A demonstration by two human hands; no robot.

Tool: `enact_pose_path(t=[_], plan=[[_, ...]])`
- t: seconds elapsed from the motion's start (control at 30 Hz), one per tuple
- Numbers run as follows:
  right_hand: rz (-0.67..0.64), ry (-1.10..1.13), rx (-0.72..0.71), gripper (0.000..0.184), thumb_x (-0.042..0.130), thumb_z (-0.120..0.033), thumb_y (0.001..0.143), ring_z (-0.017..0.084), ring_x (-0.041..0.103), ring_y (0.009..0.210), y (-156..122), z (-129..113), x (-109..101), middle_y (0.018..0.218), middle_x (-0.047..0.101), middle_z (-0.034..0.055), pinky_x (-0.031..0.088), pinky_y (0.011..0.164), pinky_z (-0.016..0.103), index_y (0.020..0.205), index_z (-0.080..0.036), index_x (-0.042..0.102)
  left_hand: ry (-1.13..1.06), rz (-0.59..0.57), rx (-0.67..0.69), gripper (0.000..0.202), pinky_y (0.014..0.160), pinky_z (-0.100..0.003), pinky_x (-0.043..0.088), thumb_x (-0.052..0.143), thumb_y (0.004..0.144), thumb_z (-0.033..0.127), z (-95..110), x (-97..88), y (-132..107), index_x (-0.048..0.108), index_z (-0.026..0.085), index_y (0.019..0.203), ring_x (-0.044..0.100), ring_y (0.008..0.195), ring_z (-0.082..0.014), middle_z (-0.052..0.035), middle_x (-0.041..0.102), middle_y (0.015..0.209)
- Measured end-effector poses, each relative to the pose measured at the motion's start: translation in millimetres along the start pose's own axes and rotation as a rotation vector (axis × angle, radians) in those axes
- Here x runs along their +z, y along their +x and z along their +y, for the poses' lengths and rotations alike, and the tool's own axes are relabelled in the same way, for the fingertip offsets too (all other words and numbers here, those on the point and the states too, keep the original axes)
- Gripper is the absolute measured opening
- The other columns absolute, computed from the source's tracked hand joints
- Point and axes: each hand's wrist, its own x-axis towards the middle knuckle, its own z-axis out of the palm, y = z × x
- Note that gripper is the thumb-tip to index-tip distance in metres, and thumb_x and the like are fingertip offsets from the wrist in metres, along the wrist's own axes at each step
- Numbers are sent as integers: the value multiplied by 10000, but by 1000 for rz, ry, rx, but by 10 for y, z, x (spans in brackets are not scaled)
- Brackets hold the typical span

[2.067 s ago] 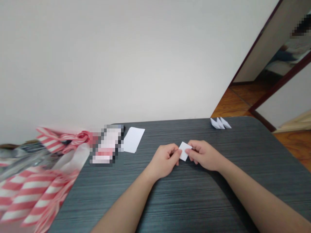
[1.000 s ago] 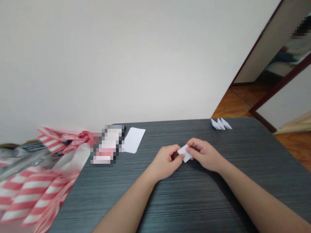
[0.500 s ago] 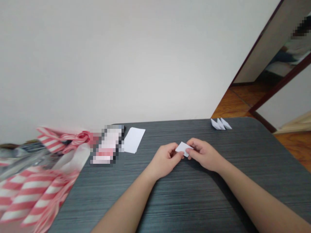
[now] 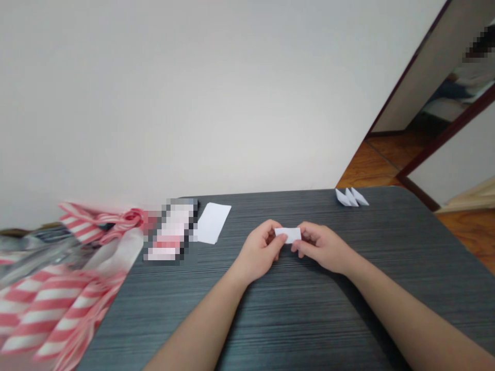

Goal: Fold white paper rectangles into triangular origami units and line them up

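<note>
A small white folded paper [image 4: 291, 234], now a level rectangle, is held just above the dark tabletop. My left hand [image 4: 263, 248] pinches its left end, thumb on the near face. At the right end, my right hand [image 4: 320, 245] has thumb and fingers closed around the paper's edge. The fingers behind the paper are partly hidden. Beyond my right hand, three pointed folded paper pieces [image 4: 351, 197] stand in a row near the table's far edge. To the left lies a stack of flat white paper [image 4: 212, 223].
The dark, wood-grained table [image 4: 294, 319] meets a white wall. A phone-like device [image 4: 172, 229], pixelated, lies at the left edge. Red-and-white striped cloth [image 4: 54, 304] is heaped beside the table. A doorway at right shows a wooden floor [image 4: 382, 154] and part of a person.
The paper has turned from a tilted diamond to a level rectangle and shifted slightly left. Both hands keep hold of it, with their fingers moved to its two ends.
</note>
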Motion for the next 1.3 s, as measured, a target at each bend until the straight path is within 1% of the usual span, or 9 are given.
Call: enact_pose_path(t=[0.17,0.37,0.47,0.57,0.63,0.77,0.97,1.13,1.3], plan=[[70,-32,-21,100,535,-213,934,109,581,577,10,-21,-26,713,632,-12,460,580,237,862,-185,598,71,-57,8,179,455,-192,320,581,886,341,7,-21,-2,529,179,833,446,473,-86,65,490,551],[97,19,-22,92,548,-237,935,111,597,569,12,21,-32,704,649,-9,472,573,236,886,-188,609,106,-38,22,196,453,-187,345,569,899,364,14,-16,-1,556,177,840,464,467,-81,64,496,557],[155,27,-20,103,564,-264,930,111,592,543,13,42,-28,705,675,-1,457,538,233,876,-190,611,59,24,26,201,431,-180,343,586,891,383,-5,13,7,533,190,871,467,442,-76,73,500,565],[226,3,-37,121,584,-294,924,110,558,515,10,53,-31,675,681,1,429,507,231,905,-189,641,-54,122,22,254,393,-174,314,614,869,408,-26,32,19,453,213,847,433,386,-69,100,473,542],[244,-16,-59,115,591,-271,915,113,553,520,5,59,-34,665,681,-3,428,516,234,952,-189,663,-90,129,9,291,393,-181,322,593,877,445,-30,27,25,444,208,798,439,380,-72,85,498,540],[232,-64,-109,152,590,-205,891,128,603,586,-6,73,-33,725,703,3,459,567,249,1007,-202,688,-85,50,3,410,453,-211,387,460,932,517,-20,-8,29,559,161,753,502,424,-94,11,578,548],[141,-194,-189,134,638,-253,885,165,659,722,-11,12,-29,849,736,29,496,680,285,992,-217,712,-112,31,-42,265,431,-189,325,615,860,421,-22,-26,41,583,158,856,443,411,-82,60,520,481],[87,-273,-294,84,637,-239,892,163,637,736,1,-21,-43,887,716,50,489,683,285,943,-206,695,-92,21,-56,241,413,-179,273,634,844,392,-20,-26,43,589,155,829,402,400,-64,69,500,477],[73,-271,-322,110,661,-300,892,160,628,733,9,9,-50,912,695,64,507,680,286,949,-208,680,-64,21,-58,233,413,-180,283,634,843,362,-17,-33,46,649,136,900,419,402,-66,61,515,486]])
